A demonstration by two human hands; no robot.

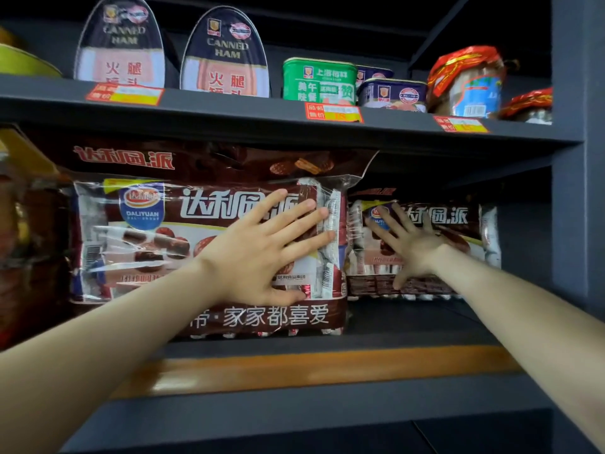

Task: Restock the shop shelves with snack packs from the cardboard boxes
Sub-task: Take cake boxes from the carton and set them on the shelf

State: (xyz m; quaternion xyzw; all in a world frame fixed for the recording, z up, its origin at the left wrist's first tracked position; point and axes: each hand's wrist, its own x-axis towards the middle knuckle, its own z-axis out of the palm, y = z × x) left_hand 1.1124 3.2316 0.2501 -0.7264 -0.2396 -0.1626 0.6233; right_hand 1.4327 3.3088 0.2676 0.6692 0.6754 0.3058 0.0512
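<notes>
My left hand (pixel 258 253) and right hand (pixel 411 244) press flat (fingers spread) on two snack packs (pixel 137 244); uneven pushing could topple one.

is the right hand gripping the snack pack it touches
No, the right hand lies flat with spread fingers against the farther snack pack.

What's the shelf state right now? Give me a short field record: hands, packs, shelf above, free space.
left hand: left hand flat, fingers spread, pressing the front snack pack
right hand: right hand flat, fingers spread, pressing the rear snack pack
pack position: both on the lower shelf; rear pack sits deeper, to the right
shelf above: two canned ham tins, green tin, price tags
free space: bare shelf in front of the rear pack
</notes>
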